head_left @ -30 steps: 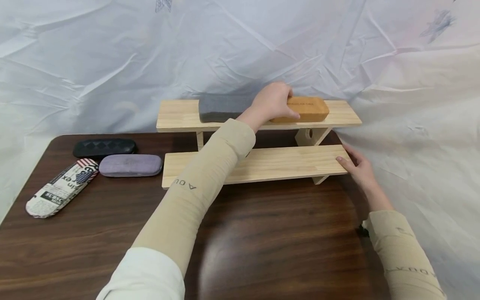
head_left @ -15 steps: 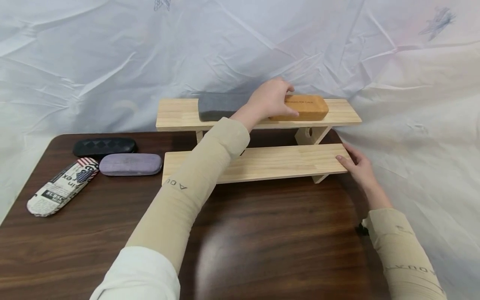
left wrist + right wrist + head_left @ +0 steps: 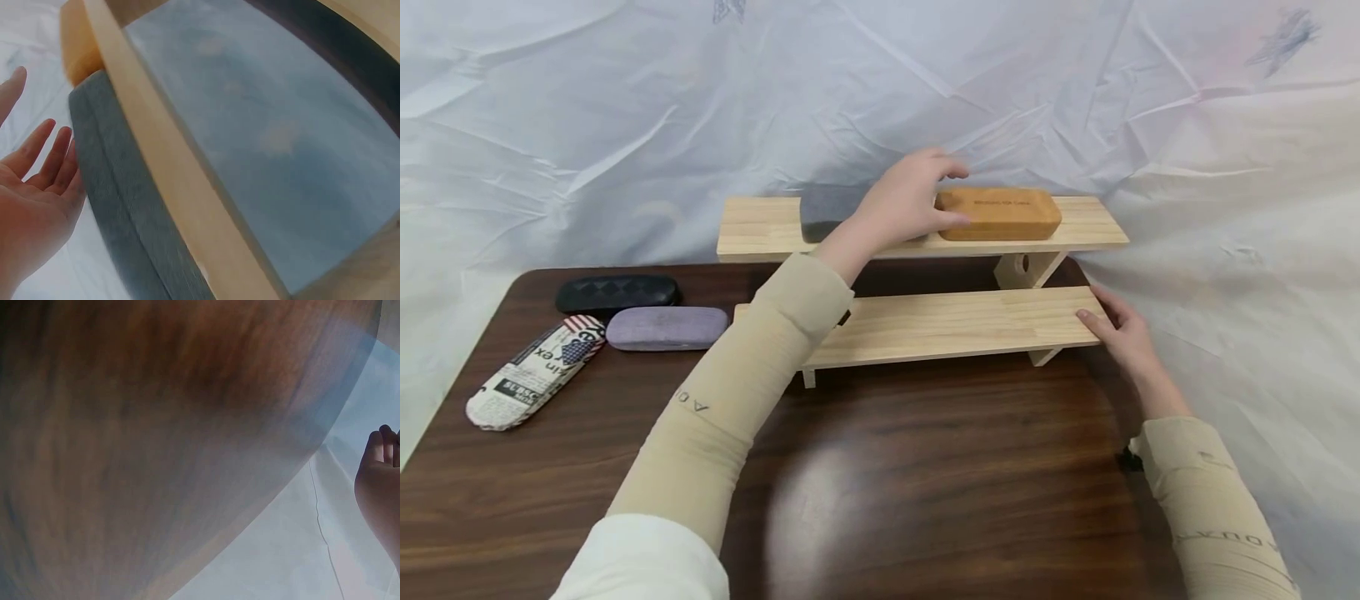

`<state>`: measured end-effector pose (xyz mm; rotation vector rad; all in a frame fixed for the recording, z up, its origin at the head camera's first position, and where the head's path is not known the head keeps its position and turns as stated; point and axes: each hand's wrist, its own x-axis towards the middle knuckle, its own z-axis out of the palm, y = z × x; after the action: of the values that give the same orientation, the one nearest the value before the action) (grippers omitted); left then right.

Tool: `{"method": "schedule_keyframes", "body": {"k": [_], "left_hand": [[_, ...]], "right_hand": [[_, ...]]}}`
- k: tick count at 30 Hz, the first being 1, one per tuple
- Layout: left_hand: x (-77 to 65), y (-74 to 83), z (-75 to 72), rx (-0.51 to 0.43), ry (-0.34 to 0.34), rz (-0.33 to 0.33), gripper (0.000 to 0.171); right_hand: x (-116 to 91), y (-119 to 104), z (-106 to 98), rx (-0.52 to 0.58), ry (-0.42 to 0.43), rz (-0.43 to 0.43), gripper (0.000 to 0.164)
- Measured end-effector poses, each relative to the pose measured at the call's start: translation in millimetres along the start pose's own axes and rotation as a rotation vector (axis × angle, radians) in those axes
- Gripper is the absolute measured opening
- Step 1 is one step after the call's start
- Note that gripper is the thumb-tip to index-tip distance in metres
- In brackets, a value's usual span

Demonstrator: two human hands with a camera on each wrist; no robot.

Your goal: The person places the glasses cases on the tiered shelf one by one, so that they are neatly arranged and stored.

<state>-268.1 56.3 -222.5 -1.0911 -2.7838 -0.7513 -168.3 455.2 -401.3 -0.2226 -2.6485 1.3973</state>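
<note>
On the upper board of a two-tier wooden shelf [image 3: 760,225] lie an orange glasses case [image 3: 1007,215] with small printing and a dark grey one [image 3: 823,208]. My left hand [image 3: 902,200] hovers over the grey case, partly hiding it, with thumb and fingers spread and nothing between them. In the left wrist view, the fingers [image 3: 59,159] lie alongside the grey case [image 3: 119,169], and the orange case [image 3: 78,40] is beyond its end. My right hand [image 3: 1123,333] holds the right end of the lower board, thumb on top and fingers at the end edge.
On the dark wood table [image 3: 925,467], left of the shelf, lie a black case [image 3: 617,293], a purple case [image 3: 666,327] and a newspaper-print pouch [image 3: 535,372]. White sheeting [image 3: 625,108] hangs behind and to the right.
My left hand has let go of the orange case and moved left, over the grey one. The orange case stays in place, now fully visible. My right hand has not moved.
</note>
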Motion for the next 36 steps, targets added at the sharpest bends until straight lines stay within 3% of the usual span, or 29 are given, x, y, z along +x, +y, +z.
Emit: {"method": "schedule_keyframes", "body": {"k": [5, 11, 16, 23, 30, 36], "left_hand": [[-21.9, -10.0, -11.9, -0.071, 0.06, 0.017, 0.062], [-53.6, -26.1, -27.6, -0.031, 0.099, 0.06, 0.057], [-90.5, -40.8, -37.6, 0.01, 0.113, 0.07, 0.056], [-144.1, -64.8, -43.5, 0.023, 0.202, 0.102, 0.05], [-193.2, -80.8, -47.8, -0.037, 0.216, 0.009, 0.047], [-223.3, -98.0, -46.6, 0.028, 0.251, -0.036, 0.048]], "right_hand": [[-0.2, -1.6, -0.7, -0.001, -0.002, 0.009, 0.072], [0.8, 0.9, -1.6, -0.008, 0.001, 0.0, 0.07], [0.6, 0.7, 0.3, 0.008, -0.023, -0.006, 0.069], [0.0, -2.2, 0.1, 0.014, -0.027, -0.004, 0.071], [-1.8, 1.1, -2.0, 0.012, -0.019, -0.009, 0.072], [-2.9, 1.9, -3.6, 0.03, -0.015, -0.012, 0.07]]}}
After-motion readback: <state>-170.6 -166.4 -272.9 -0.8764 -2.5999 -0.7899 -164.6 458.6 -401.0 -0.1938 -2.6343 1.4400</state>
